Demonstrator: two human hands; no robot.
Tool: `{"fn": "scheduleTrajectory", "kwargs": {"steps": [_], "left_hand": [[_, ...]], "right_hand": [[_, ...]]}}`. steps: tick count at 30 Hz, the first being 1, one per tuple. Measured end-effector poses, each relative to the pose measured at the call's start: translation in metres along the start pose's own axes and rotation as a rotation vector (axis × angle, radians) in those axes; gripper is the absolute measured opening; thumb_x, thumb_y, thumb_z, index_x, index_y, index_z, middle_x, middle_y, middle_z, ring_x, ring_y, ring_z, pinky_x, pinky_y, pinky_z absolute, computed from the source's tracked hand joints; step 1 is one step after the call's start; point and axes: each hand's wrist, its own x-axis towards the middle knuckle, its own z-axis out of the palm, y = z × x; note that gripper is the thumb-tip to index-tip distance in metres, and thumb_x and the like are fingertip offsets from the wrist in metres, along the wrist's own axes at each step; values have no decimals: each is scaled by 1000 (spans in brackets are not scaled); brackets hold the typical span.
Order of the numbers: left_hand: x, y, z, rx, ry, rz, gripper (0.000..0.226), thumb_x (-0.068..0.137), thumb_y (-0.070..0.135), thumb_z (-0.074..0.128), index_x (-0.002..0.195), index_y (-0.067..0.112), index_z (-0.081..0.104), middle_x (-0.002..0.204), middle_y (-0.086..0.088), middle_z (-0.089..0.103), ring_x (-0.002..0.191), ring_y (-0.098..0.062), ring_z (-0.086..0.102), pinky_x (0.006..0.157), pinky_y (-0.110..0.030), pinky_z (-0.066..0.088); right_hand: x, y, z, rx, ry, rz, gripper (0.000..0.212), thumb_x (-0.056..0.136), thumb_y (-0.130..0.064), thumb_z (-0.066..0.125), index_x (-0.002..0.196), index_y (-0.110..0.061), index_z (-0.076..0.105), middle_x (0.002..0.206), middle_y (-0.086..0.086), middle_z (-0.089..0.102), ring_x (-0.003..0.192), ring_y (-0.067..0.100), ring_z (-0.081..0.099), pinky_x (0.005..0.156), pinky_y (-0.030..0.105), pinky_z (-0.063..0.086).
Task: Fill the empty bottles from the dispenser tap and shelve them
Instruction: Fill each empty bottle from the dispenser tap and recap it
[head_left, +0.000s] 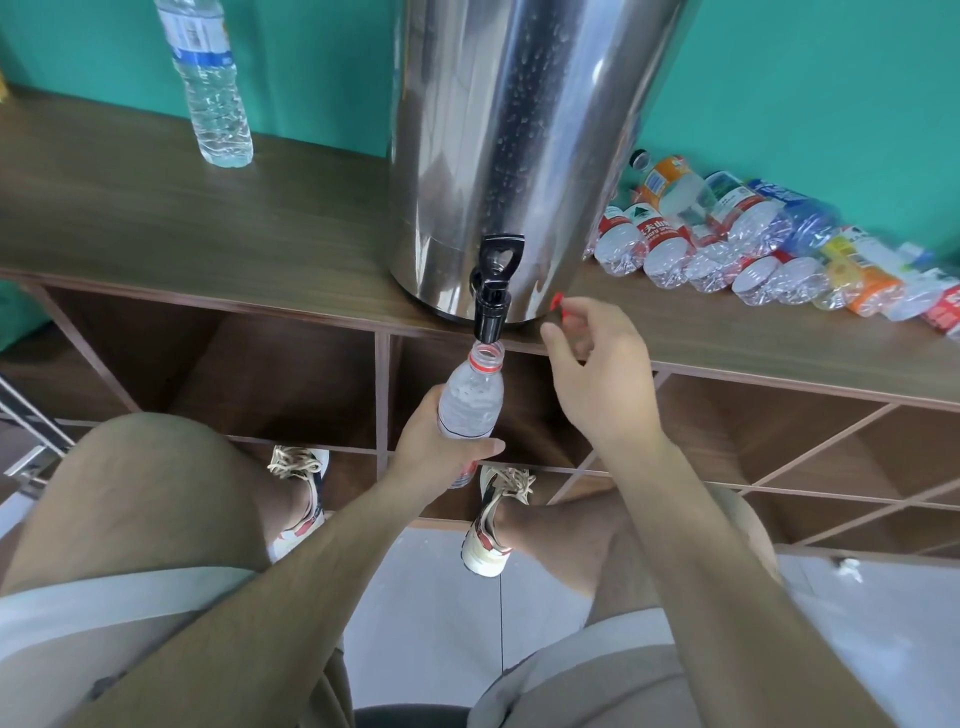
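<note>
While left hand (434, 453) grips bottle (470, 404) (under the tap (491, 307)), right hand (600, 382) pinches red cap (558, 303).

One steel dispenser (519, 145) with one black tap (493, 291) is on the desk (156, 218). One filled bottle (213, 88) stands upright; one uncapped bottle (470, 402) is at the tap. About a dozen empty bottles (670, 249) lie heaped, exact count unclear. One red cap (558, 302). Two hands: left hand (441, 447), right hand (597, 374).
</note>
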Motion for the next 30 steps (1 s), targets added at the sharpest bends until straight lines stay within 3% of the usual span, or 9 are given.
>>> {"fn": "scheduleTrajectory", "kwargs": {"steps": [3, 6, 11, 13, 17, 19, 22, 26, 30], "left_hand": [[-2, 3, 1, -3, -7, -6, 74, 71, 17, 95, 130, 30, 52, 116, 12, 65, 107, -12, 64, 82, -21, 52], [-4, 5, 0, 5, -2, -7, 72, 71, 18, 95, 128, 31, 52, 113, 15, 64, 103, -7, 63, 75, -15, 47], [-4, 10, -1, -1, -16, -14, 73, 72, 18, 95, 128, 33, 50, 112, 18, 63, 100, -2, 61, 74, -15, 45], [-4, 10, -1, -7, -17, -14, 73, 71, 18, 95, 127, 33, 50, 111, 18, 63, 98, -1, 61, 75, -16, 46], [-6, 7, -1, -14, -25, -6, 71, 71, 15, 95, 125, 30, 53, 109, 14, 65, 100, -6, 64, 75, -18, 48], [-8, 7, 0, 0, -29, -3, 69, 70, 13, 95, 124, 28, 54, 108, 14, 66, 98, -5, 64, 74, -18, 48], [-13, 5, 3, 38, -44, -7, 69, 70, 12, 95, 125, 25, 55, 106, 14, 66, 95, -3, 64, 73, -17, 48], [-22, 7, 8, 135, -80, 19, 64, 71, 12, 94, 120, 26, 55, 101, 17, 65, 88, -1, 63, 67, -13, 46], [-26, 8, 13, 219, -127, 81, 60, 71, 15, 95, 117, 26, 59, 98, 15, 68, 83, -1, 64, 65, -6, 46]], "right_hand": [[11, 14, 1, -180, -64, 127, 42, 100, -29, 69, 138, -12, 64, 129, 7, 66, 122, 31, 55, 107, 36, 40], [34, 21, 5, -314, -140, 201, 53, 100, -38, 67, 145, -13, 56, 139, 9, 63, 129, 37, 49, 109, 41, 35], [60, 30, 17, -339, -229, 228, 24, 100, -28, 66, 117, -11, 68, 117, 13, 67, 117, 40, 55, 97, 45, 46], [58, 28, 15, -317, -219, 232, 22, 101, -23, 65, 117, -8, 69, 118, 15, 64, 119, 40, 54, 99, 46, 46], [28, 12, -1, -138, -146, 172, 33, 104, -17, 63, 136, -14, 67, 119, 9, 62, 115, 26, 57, 107, 37, 43], [6, 0, -12, -31, -140, 144, 31, 102, -15, 66, 133, -20, 70, 107, -1, 58, 98, 14, 57, 101, 26, 47], [-20, -14, -24, 185, -162, 223, 24, 97, -16, 74, 117, -30, 71, 104, -5, 66, 85, 0, 62, 84, 9, 47], [-40, -25, -35, 479, -154, 272, 24, 89, -13, 84, 99, -28, 68, 98, -7, 77, 92, 1, 71, 87, 17, 55], [-46, -26, -35, 370, -203, 161, 19, 87, -23, 86, 90, -31, 69, 102, -16, 77, 102, 13, 70, 91, 27, 55]]}}
